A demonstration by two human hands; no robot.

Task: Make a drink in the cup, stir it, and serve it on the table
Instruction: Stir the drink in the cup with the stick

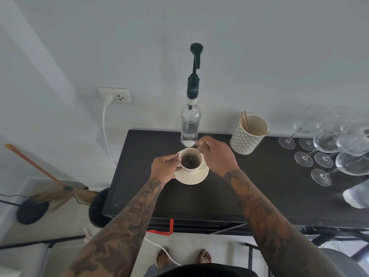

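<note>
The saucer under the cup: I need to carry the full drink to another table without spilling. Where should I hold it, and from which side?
Grip the saucer by its rim at the near right edge, which lies bare. The cup sits toward its far left, where the left hand already holds it. Slide fingers under, thumb on top, keeping it level: the dark drink is probably easy to slosh.

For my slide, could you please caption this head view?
Left hand steadies cream ceramic cup of dark drink on matching saucer; right hand stirs with thin stick.
</note>
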